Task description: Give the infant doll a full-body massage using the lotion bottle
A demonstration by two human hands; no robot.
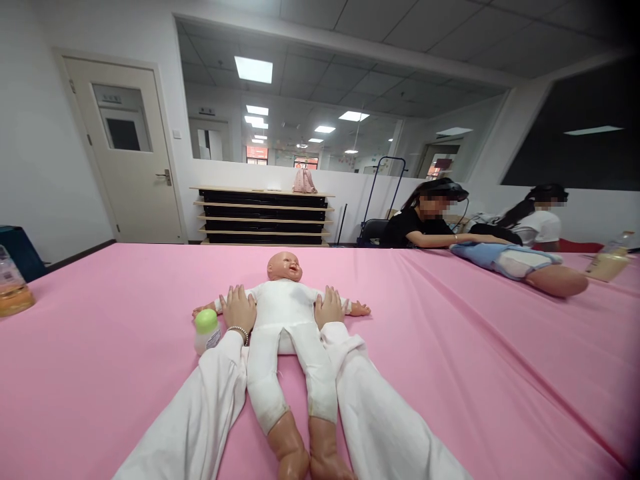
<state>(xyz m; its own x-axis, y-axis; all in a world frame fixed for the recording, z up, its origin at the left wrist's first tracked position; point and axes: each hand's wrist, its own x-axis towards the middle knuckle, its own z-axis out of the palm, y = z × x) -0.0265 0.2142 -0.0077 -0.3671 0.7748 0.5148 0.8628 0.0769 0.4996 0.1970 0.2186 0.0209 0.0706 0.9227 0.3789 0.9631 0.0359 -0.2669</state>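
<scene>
A baby doll (283, 307) with a white cloth body lies on its back, head away from me and feet toward me. Its arms stretch out to both sides. My left hand (239, 309) rests flat over the doll's arm on the left, fingers extended, a beaded bracelet at the wrist. On the other side my right hand (329, 307) lies the same way across the doll's other arm, fingers out. Neither hand grips anything. Beside my left wrist stands a small bottle (207, 332) with a green cap and a label.
A pink sheet (425, 347) covers the table, wrinkled on the right. At the far right edge, a person (425, 217) touches another doll (510, 261) in blue cloth. Bottles stand at the left (15, 287) and right (607, 263) edges. Stacked shelving (265, 217) is behind the table.
</scene>
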